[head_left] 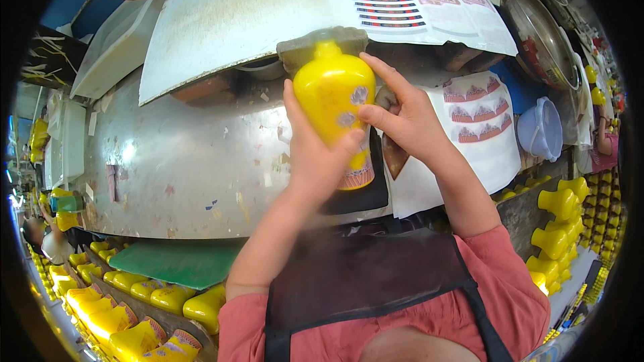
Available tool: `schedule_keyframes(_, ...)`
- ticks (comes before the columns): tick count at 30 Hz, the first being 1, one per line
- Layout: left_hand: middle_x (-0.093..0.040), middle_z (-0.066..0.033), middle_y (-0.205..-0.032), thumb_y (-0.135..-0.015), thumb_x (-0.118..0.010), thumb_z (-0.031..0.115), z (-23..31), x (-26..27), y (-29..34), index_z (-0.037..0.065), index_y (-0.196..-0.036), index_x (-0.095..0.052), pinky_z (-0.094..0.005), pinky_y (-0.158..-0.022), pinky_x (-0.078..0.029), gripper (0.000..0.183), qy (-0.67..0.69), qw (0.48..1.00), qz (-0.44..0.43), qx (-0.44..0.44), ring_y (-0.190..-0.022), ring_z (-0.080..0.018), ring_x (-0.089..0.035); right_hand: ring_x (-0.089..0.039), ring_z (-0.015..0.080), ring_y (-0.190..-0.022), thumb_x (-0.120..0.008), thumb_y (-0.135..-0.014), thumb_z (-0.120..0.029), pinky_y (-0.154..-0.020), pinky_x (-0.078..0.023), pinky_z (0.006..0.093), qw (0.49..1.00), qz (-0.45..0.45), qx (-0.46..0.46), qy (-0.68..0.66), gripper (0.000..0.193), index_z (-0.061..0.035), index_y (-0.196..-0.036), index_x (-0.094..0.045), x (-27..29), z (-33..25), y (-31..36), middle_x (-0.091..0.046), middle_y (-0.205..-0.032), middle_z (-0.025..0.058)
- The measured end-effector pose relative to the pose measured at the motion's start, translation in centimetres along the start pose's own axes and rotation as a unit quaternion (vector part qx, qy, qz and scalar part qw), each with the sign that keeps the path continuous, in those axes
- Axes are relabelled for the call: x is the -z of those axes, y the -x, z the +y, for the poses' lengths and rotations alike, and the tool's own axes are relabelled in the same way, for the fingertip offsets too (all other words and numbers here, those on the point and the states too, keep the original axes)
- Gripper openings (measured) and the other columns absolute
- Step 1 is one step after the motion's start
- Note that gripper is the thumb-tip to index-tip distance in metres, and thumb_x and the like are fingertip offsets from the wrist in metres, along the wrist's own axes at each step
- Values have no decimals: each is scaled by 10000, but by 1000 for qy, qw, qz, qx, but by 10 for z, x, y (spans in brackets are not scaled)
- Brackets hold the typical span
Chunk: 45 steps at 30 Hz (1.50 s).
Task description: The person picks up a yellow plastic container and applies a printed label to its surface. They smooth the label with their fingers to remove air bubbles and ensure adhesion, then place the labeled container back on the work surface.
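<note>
Gripping a yellow bottle (333,104) around its lower body, left hand (314,154) raised over the metal bench (174,161), right hand (406,121) half-open, fingertips pressing small decals on its side, decal sheets (479,117) just beside

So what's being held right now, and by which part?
A yellow bottle. The left hand wraps its lower body from the side; the right hand has its fingertips pressed on small decals on the bottle's front.

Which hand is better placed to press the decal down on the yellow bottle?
Right. The right hand already has fingertips on the decal on the yellow bottle. The left hand is wrapped around the bottle, holding it steady.
</note>
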<state>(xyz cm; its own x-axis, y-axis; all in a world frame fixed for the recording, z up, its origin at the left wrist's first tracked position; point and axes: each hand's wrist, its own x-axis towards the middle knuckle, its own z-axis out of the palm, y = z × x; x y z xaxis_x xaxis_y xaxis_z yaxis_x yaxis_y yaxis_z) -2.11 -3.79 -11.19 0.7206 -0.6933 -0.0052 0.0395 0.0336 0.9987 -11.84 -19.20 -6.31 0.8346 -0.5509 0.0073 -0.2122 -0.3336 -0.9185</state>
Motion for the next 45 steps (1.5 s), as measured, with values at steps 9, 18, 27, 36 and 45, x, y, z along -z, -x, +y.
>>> schedule_keyframes(9, -455, -197, -1445, -844, -777, 215, 6, 11, -32, 41, -1548, -299, -432, -1117, -421, 868, -13, 1000, 11, -26, -1325, -325, -502, -540, 62, -785, -798, -825, -291, -677, -474, 223, 998, 4, 33, 61, 717, -64, -1459, -551, 3, -3, -9, -679, -1199, 40)
schedule_keyframes(18, -482, -172, -1352, -896, -719, 249, 12, -1, -33, 46, -1447, -407, -405, -1047, -458, 665, 26, 998, 56, -18, -1221, -271, -538, -571, 71, -805, -810, -810, -308, -709, -502, 245, 999, 0, 31, 35, 744, -52, -1458, -548, 3, 0, -10, -691, -1176, 75)
schedule_keyframes(27, -529, -140, -1254, -946, -662, 246, 15, 0, -40, 30, -1357, -452, -366, -982, -484, 510, 91, 993, 72, 13, -1131, -224, -558, -586, 74, -804, -817, -808, -302, -695, -498, 236, 998, 6, 41, 47, 727, -52, -1440, -561, 0, 0, -10, -697, -1180, 93)
schedule_keyframes(36, -599, -80, -1072, -1064, -498, 305, 17, 0, -54, 65, -1226, -504, -316, -849, -522, 290, 39, 995, 94, 8, -960, -147, -613, -518, 13, -704, -809, -845, -297, -602, -440, 193, 997, -22, -5, -73, 635, -66, -1399, -603, 4, 10, -18, -649, -1156, -14)
schedule_keyframes(45, -631, -129, -1336, -1103, -330, 533, 19, 4, -45, 39, -1406, -512, -414, -1043, -496, 607, 338, 928, 33, 151, -1198, -253, -631, -550, 51, -604, -783, -874, -233, -550, -447, 228, 999, 43, -7, -31, 546, -63, -1370, -635, 2, 3, -7, -708, -958, 51)
